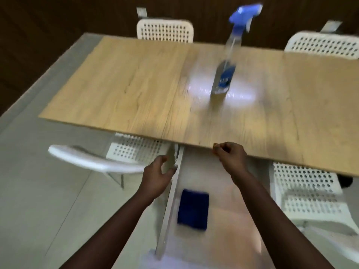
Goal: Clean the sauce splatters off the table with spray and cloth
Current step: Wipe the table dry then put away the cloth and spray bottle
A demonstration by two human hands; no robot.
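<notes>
Left hand (pixel 158 172) is seen below the near table edge, fingers loosely spread, nothing held. Right hand (pixel 231 153) is curled at the table (pixel 126 90) edge; something small and tan appears pinched at the fingertips, but blur prevents it being identified.

Spray bottle (pixel 223 76) is noted upright near the tabletop's middle, well apart from both hands: clear plastic body, blue label, blue trigger head. Cloth (pixel 193 208), dark blue, folded to a rectangle, soft-looking, lies low between the forearms; the surface beneath it cannot be made out. Tabletop is pale wood-grain laminate, smooth, with a glossy patch round the bottle. No splatters can be resolved through the blur. White perforated plastic chairs (pixel 165 31) are ranged around.

Risks, as judged: the tall narrow bottle could be tipped by a hasty reach; the cloth, left low, could be overlooked; stains could be missed on the patterned grain.
</notes>
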